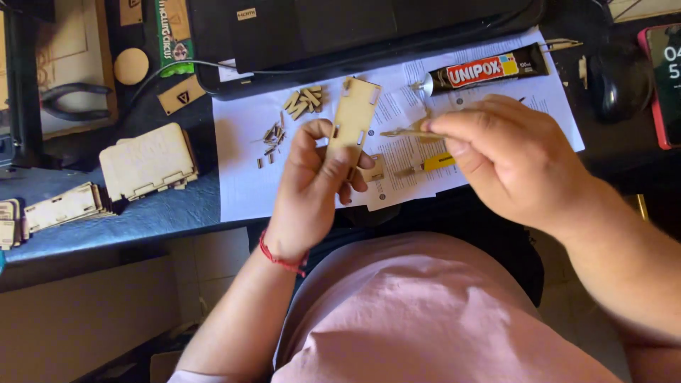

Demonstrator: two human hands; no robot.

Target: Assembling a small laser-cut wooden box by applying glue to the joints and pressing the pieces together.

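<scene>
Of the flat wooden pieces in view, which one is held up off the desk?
The notched rectangular panel pinched in the left hand; the assembled wooden boxes and small loose pieces lie on the desk.

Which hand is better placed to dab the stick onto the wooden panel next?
Probably the right hand: it pinches the thin stick, whose tip is close beside the wooden panel. The left hand is occupied, gripping that panel upright.

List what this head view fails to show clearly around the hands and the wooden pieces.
- Thin stick in the right hand: blurred, its tip unreadable.
- Wooden panel: lower end hidden by the left hand.
- Small wooden bits: too small to tell apart.
- Phone: cut off by the right edge.
</scene>
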